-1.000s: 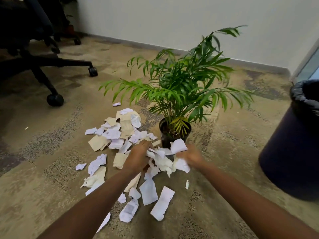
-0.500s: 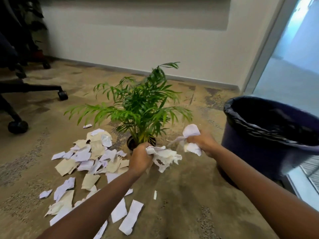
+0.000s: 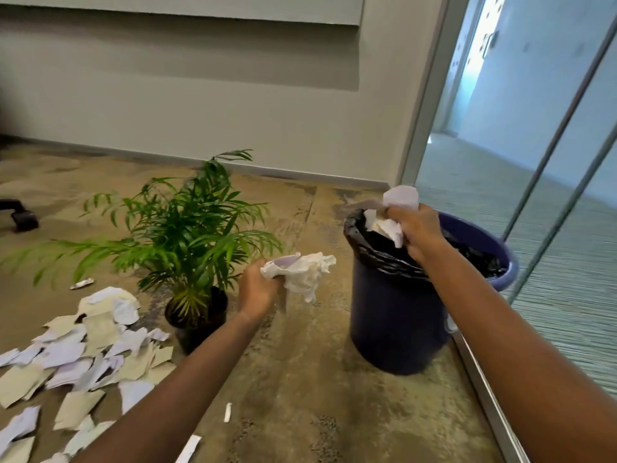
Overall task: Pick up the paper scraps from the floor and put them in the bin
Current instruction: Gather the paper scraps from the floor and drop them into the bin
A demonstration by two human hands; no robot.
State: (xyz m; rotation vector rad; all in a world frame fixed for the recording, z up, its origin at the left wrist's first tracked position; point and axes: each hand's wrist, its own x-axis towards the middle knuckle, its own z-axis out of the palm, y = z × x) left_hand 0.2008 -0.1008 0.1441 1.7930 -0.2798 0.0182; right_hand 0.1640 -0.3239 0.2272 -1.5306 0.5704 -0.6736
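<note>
A dark blue bin [image 3: 394, 315] with a black liner stands on the carpet at the right. My right hand [image 3: 417, 233] is over its open mouth, closed on a bunch of white paper scraps [image 3: 389, 225]. My left hand [image 3: 257, 292] hangs in the air left of the bin, gripping another crumpled bunch of scraps [image 3: 302, 274]. Several white and tan scraps [image 3: 86, 355] still lie spread over the floor at the lower left, and one small scrap [image 3: 227, 412] lies alone near the middle.
A potted palm [image 3: 187, 242] in a black pot stands between the scrap pile and the bin. A glass partition with a metal floor rail [image 3: 484, 396] runs just right of the bin. An office chair caster [image 3: 23, 218] shows at the far left.
Both hands have lifted from the floor with their bunches of scraps and swung right. The right hand now reaches over the bin's mouth; the left trails beside the bin.
</note>
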